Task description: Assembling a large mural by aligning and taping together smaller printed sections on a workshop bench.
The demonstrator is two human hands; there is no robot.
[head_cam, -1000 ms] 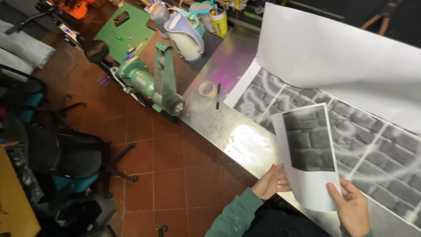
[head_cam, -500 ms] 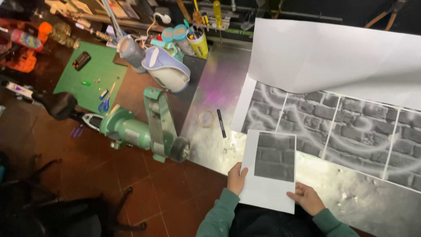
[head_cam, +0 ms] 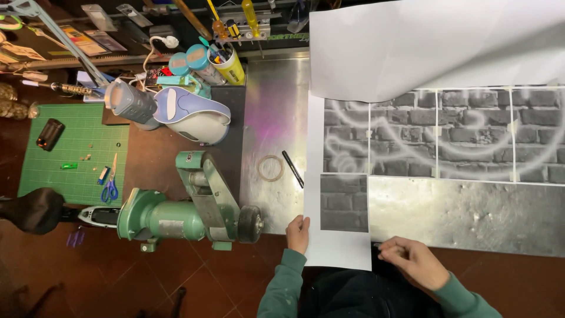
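A white sheet [head_cam: 344, 207] printed with a grey brick pattern lies flat on the shiny metal tabletop [head_cam: 471, 215], its top edge against the lower left of a row of taped-together brick prints [head_cam: 441, 132]. My left hand [head_cam: 298, 233] grips the sheet's left edge near the bottom. My right hand [head_cam: 411, 261], fingers curled, pinches the sheet's lower right corner at the table's front edge. A large blank white paper [head_cam: 424, 44] is folded back above the brick prints.
A roll of clear tape [head_cam: 271, 168] and a black pen [head_cam: 292, 169] lie left of the sheet. A green belt sander [head_cam: 188, 215] stands at the table's left end. Beyond it are a green cutting mat [head_cam: 65, 153] with scissors [head_cam: 110, 185], and cups of tools [head_cam: 226, 62].
The sheet, held up in both hands before, now lies flat under the left end of the brick prints. Both hands have slid to its lower edge. My view has swung over the table.
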